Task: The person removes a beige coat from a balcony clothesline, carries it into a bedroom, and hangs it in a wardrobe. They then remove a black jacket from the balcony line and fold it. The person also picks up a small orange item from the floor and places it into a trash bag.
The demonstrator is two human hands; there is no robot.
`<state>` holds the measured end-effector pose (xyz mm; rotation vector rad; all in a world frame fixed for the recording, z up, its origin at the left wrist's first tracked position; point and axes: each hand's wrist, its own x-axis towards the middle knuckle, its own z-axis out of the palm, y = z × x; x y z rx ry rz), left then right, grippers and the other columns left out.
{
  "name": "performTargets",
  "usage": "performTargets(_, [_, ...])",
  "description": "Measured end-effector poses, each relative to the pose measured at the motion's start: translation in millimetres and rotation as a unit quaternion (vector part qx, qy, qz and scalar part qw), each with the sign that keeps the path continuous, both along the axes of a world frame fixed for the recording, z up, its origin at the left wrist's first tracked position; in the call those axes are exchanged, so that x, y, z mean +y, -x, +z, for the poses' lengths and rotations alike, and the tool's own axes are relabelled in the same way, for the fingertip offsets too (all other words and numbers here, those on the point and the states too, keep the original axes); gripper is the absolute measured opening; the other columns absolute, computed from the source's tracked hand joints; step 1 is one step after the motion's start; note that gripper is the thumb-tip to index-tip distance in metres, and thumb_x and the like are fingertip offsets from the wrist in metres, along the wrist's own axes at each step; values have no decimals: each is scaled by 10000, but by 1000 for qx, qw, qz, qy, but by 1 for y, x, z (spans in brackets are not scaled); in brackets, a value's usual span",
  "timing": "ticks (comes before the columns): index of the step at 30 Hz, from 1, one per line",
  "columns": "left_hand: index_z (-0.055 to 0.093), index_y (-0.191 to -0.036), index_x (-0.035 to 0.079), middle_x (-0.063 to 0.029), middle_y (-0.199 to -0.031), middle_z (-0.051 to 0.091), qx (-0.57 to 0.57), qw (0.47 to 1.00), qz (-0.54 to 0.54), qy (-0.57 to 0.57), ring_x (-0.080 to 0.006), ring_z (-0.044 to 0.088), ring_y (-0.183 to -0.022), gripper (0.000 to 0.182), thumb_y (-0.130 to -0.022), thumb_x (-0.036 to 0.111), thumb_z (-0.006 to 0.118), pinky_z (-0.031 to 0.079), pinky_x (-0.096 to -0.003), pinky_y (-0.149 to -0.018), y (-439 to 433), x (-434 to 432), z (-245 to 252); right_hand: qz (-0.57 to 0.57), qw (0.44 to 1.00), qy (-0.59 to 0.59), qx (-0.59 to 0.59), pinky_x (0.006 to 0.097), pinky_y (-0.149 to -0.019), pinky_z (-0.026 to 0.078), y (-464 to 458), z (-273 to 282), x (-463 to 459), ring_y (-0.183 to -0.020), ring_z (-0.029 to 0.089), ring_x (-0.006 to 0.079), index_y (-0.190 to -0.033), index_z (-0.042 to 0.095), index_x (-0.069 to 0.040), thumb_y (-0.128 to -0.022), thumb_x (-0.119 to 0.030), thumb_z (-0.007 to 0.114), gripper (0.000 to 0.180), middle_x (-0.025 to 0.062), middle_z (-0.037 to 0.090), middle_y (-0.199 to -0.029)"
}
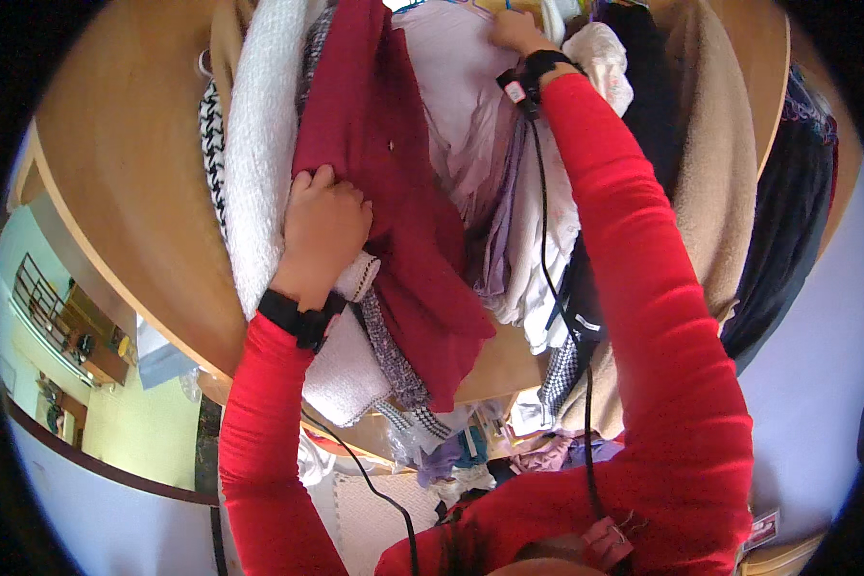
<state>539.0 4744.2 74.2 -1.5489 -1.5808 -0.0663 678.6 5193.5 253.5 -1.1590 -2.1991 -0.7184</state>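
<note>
My left hand (325, 219) lies against a dark red coat (410, 209), its fingers bent over the cloth and its thumb hidden. Left of it hangs a white fuzzy knit garment (263, 144). A grey-and-white knit garment (353, 367) shows below that wrist. My right hand (518, 32) is raised at the top, its fingers closed around part of a clothes hanger (481, 9), mostly hidden. From there hangs a pale lilac garment (450, 79). Beside the right forearm is a white garment (601, 61).
A wooden wardrobe (137, 180) surrounds the clothes. To the right hang a black garment (648, 93), a tan coat (716, 158) and dark trousers (777, 237). Folded clothes (540, 453) lie low down. Black cables (543, 209) run from both wristbands. A mirror (137, 432) is at left.
</note>
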Motion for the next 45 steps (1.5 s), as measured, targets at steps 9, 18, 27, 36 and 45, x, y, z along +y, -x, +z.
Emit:
performTargets(9, [731, -796, 99, -32, -843, 695, 25, 999, -27, -1, -224, 560, -946, 260, -883, 297, 586, 393, -396, -831, -30, 12, -8, 504, 697, 373, 348, 352, -906, 520, -58, -36, -154, -976, 683, 196, -1204, 656, -65, -878, -293, 699, 400, 37, 711, -1103])
performTargets(18, [739, -728, 88, -52, -796, 694, -33, 997, -71, -10, -234, 551, -949, 305, -842, 356, 645, 379, -403, -853, -69, -43, 30, 794, 532, 266, 124, 411, -1128, 293, -6, -27, -307, -1402, 324, 193, -1430, 464, -81, -938, -309, 622, 565, 89, 405, -1504])
performTargets(27, [683, -1024, 76, -104, -1117, 639, 126, 966, -225, 26, -235, 555, -1106, 307, -775, 254, 662, 397, -390, -998, -60, 21, 9, 702, 341, 577, 240, 515, -1053, 385, 1, -60, -316, -1284, 421, 191, -1529, 268, -134, -978, -293, 587, 656, -3, 391, -1435])
performTargets(36, [710, -1123, 91, -40, -1108, 686, 4, 989, -32, 143, -221, 543, -1140, 350, -851, 275, 587, 309, -394, -1067, -38, 42, -18, 552, 613, 438, 357, 445, -1056, 407, -23, -141, -163, -1347, 428, 235, -1495, 343, -75, -987, -368, 562, 627, 111, 408, -1487])
performTargets(45, [730, -975, 91, -42, -1004, 703, -2, 993, 1, 116, -238, 556, -1102, 255, -876, 257, 563, 336, -422, -1051, -18, 13, -19, 274, 810, 220, 470, 375, -810, 498, -96, -182, -5, -948, 637, 195, -1312, 534, -28, -948, -520, 541, 612, 92, 663, -1123])
